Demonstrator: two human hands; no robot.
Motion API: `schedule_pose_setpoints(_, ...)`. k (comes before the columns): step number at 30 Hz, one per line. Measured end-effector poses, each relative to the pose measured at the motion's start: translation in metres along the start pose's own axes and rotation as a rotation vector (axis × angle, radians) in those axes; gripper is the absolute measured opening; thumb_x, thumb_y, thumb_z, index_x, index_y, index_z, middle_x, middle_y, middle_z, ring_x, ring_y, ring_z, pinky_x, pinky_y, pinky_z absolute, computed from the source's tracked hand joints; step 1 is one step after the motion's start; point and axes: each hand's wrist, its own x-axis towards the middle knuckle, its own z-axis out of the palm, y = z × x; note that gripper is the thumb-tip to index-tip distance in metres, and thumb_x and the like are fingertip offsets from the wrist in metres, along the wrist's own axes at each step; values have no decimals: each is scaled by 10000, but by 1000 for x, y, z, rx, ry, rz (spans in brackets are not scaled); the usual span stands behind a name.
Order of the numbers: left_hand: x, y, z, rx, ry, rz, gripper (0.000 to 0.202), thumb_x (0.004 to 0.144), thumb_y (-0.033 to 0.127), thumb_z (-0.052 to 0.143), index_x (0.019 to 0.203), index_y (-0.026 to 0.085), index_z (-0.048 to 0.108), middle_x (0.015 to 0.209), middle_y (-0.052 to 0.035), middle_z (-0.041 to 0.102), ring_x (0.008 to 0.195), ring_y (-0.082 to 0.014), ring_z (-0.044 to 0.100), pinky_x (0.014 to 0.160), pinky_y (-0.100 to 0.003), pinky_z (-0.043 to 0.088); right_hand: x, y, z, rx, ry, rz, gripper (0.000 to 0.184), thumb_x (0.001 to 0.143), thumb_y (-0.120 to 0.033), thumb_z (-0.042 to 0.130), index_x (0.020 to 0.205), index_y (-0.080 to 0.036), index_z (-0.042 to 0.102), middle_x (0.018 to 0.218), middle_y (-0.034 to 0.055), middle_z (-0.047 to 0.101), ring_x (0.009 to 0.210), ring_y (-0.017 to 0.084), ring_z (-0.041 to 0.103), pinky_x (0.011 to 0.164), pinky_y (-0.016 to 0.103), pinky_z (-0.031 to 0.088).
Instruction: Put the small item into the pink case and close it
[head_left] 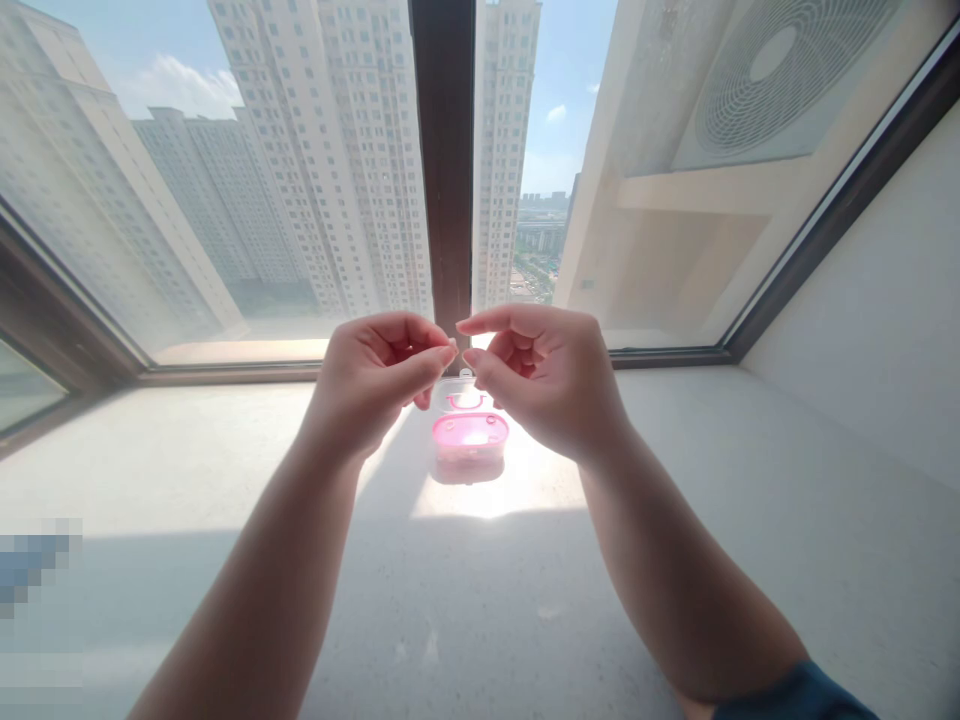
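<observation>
My left hand is raised above the sill, thumb and forefinger pinched together. Whatever may be between those fingertips is too small to make out. Facing it, my right hand holds its thumb and forefinger a little apart, the other fingers curled in, and no object shows between them. The fingertips of both hands nearly meet. Beyond and below them, a small pink oval box stands on the sill. Its clear lid with a pink handle is tipped up at the back, partly hidden by my hands.
The pale windowsill spreads under my arms, with a bright sun patch around the box. Dark window frames and glass rise behind it. A white wall bounds the right side. A blurred patch lies at the left edge.
</observation>
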Motion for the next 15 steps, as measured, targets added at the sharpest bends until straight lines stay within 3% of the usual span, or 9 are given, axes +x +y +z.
schedule_pose_setpoints(7,-1,1,1,-4,-69,-3,36,687,141,685,686,165,658,513,32,558,410,-53,466,381,-176,386,-1,1,2,-20,-74,14,192,817,-182,542,892,-133,712,543,-18,531,514,92,499,532,251,426)
schedule_pose_setpoints(15,0,2,-2,57,-52,-32,15,676,178,705,668,188,698,463,26,537,388,-70,449,366,-207,365,-1,2,2,-18,-87,10,182,831,-181,538,882,-134,706,546,-15,517,520,92,486,509,241,406)
